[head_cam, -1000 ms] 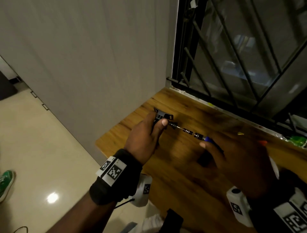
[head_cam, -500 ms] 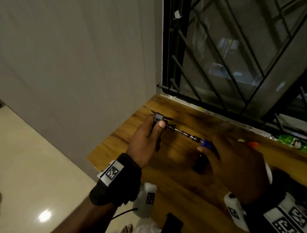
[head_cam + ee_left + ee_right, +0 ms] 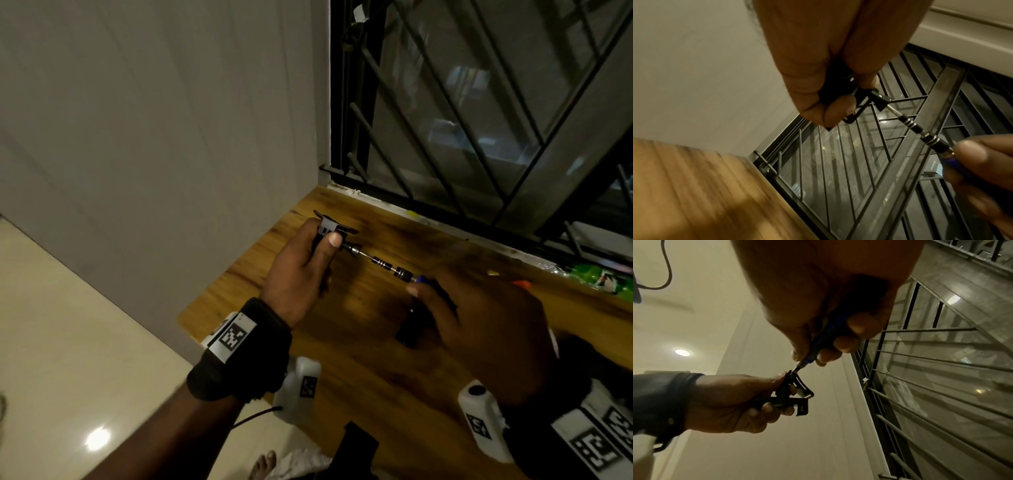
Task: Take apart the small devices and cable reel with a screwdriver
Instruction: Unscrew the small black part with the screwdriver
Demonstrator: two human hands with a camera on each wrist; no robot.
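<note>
Left hand: the left hand (image 3: 301, 270) grips a small black device (image 3: 330, 229), thumb on its near face, fingers curled round its underside; the right wrist view shows the fingertips (image 3: 768, 408) wrapped under the black frame.
Small black device: held in the air above the wooden table (image 3: 359, 370), over its far left corner, near the window grille (image 3: 462, 144); not touching the table.
Right hand: the right hand (image 3: 486, 329) is closed round the blue handle of a screwdriver (image 3: 387, 265), thumb and fingertips pinching it near the front end.
Screwdriver: black and silver banded shaft runs from the right hand leftward to the device; its tip meets the right side of the device, just beside the left thumb. Whether the tip sits in a screw head cannot be told.
Dark object: a dark block (image 3: 409, 329) lies on the table below the right hand; too shadowed to identify.
Green packet: a green wrapper (image 3: 603, 277) lies at the far right edge of the table, against the window frame, well apart from the device.
Wrist cameras: white units with black square markers on both wrists.
</note>
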